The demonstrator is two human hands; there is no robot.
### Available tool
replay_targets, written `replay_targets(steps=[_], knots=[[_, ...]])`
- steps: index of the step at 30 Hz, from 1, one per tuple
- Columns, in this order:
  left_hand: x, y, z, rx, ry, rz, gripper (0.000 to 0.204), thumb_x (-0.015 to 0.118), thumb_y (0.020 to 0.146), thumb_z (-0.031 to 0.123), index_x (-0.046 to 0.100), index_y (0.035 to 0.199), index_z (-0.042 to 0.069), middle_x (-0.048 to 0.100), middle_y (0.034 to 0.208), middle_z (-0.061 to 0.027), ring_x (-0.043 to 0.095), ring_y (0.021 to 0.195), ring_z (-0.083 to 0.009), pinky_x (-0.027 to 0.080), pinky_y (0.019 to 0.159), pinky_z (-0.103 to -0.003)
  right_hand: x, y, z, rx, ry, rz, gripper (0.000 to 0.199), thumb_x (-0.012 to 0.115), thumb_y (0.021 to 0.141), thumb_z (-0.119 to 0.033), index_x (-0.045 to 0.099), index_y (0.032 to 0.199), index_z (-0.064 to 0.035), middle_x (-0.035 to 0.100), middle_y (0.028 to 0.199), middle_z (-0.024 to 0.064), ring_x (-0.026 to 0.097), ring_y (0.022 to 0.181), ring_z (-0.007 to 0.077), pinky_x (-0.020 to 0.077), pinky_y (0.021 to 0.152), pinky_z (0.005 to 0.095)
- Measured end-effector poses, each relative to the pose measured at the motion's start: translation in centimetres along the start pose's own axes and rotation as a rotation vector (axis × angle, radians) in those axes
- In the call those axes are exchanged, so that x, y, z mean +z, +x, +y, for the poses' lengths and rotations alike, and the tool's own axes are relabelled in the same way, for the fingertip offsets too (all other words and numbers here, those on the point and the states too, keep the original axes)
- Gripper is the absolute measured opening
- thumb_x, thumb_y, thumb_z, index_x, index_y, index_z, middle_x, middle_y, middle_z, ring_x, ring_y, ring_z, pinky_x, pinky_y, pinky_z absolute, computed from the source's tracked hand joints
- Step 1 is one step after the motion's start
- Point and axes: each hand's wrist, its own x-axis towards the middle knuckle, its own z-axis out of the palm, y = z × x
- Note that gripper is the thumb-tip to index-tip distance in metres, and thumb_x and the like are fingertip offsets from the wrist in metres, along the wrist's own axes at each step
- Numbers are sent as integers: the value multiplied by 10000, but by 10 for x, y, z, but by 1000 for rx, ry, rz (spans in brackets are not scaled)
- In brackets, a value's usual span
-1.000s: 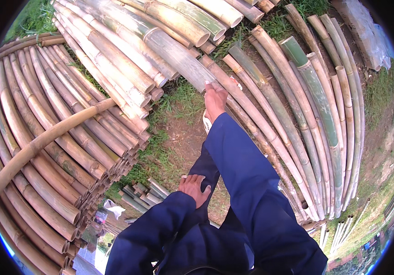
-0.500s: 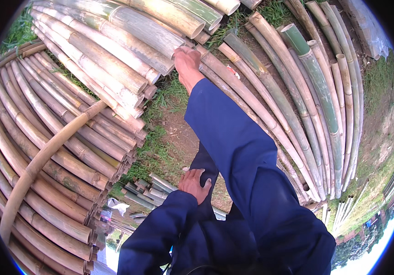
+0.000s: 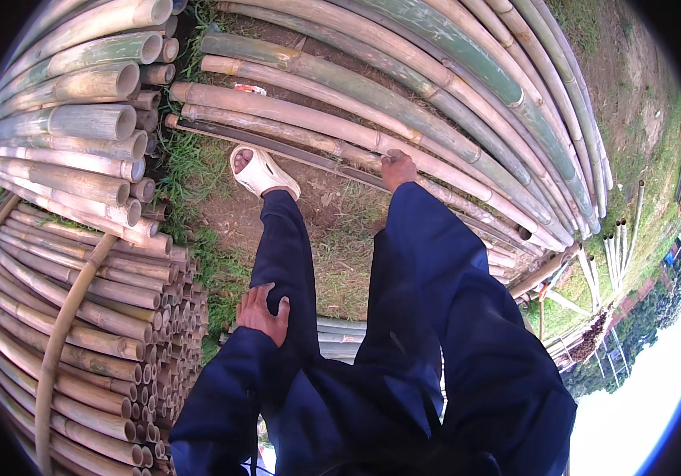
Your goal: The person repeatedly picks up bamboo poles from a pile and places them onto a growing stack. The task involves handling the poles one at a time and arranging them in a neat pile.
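I am bent over, looking down at my own legs in dark blue trousers. My right hand [image 3: 397, 168] reaches down and grips a long tan bamboo pole [image 3: 293, 113] that lies on the ground among others. My left hand [image 3: 264, 312] rests flat on my left thigh, fingers spread, holding nothing. My left foot in a white sandal [image 3: 260, 172] stands on bare soil just in front of the poles.
A stack of cut bamboo poles [image 3: 71, 127] with hollow ends facing me fills the left side. More long poles [image 3: 467, 71] fan across the top and right. Patches of grass [image 3: 190, 166] and dirt lie between. Thin poles [image 3: 618, 250] lie at far right.
The view has tilted down and swung left. My right hand has dropped from the raised pole ends to a pole lying on the ground. My left hand stays on my thigh.
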Motion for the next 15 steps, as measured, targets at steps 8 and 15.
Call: replay_targets(steps=[8, 15], knots=[[39, -11, 35, 15, 230, -28, 420, 692, 908, 281, 628, 1272, 81, 636, 1305, -131, 566, 1249, -366, 399, 1099, -498, -43, 36, 161, -679, -413, 195, 648, 710, 910, -307, 469, 1479, -113, 517, 1421, 150, 497, 1325, 324, 412, 1099, 477], [58, -23, 47, 1, 330, -72, 451, 676, 920, 320, 612, 1286, 66, 618, 1337, -126, 545, 1279, -355, 391, 1106, -499, -2, 34, 142, -704, -280, 352, 688, 710, 916, -406, 463, 1483, -105, 515, 1417, 133, 503, 1257, 326, 365, 1117, 509]])
